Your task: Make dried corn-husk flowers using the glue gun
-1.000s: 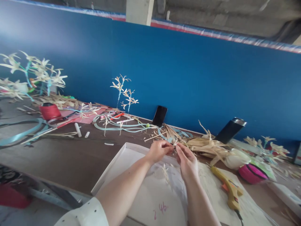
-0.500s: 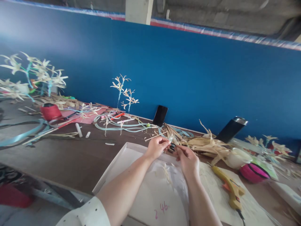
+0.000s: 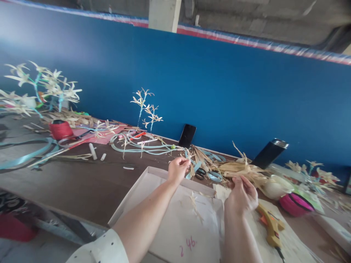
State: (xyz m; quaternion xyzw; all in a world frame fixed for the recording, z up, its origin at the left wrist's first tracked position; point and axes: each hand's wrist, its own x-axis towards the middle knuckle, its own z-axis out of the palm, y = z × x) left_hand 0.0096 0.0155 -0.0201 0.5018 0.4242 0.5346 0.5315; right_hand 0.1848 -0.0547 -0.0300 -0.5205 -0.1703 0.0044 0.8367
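Observation:
Over the far left part of a shallow white box lid (image 3: 164, 219), my left hand (image 3: 177, 171) is closed in a pinch. Pale husk shows by its fingertips, but I cannot make out what is between them. My right hand (image 3: 241, 196) is apart from it, past the lid's right side. Its thumb and fingers are pressed together too, and anything in them is too small to name. Black-handled scissors (image 3: 200, 173) lie between the two hands, beside a light blue ribbon roll (image 3: 215, 176). Thin pale husk pieces (image 3: 195, 206) rest in the lid.
Dried husks (image 3: 238, 168) spread behind my hands, with a phone (image 3: 187, 136) and a black flask (image 3: 270, 153) against the blue partition. A yellow glue gun (image 3: 271, 224) and pink pouch (image 3: 296, 204) are right. Red thread (image 3: 60, 130) and husk flowers (image 3: 52, 82) stand left.
My hands have parted: the right has moved right and slightly down, the left a little left. The dark scissors between them are now uncovered on the table.

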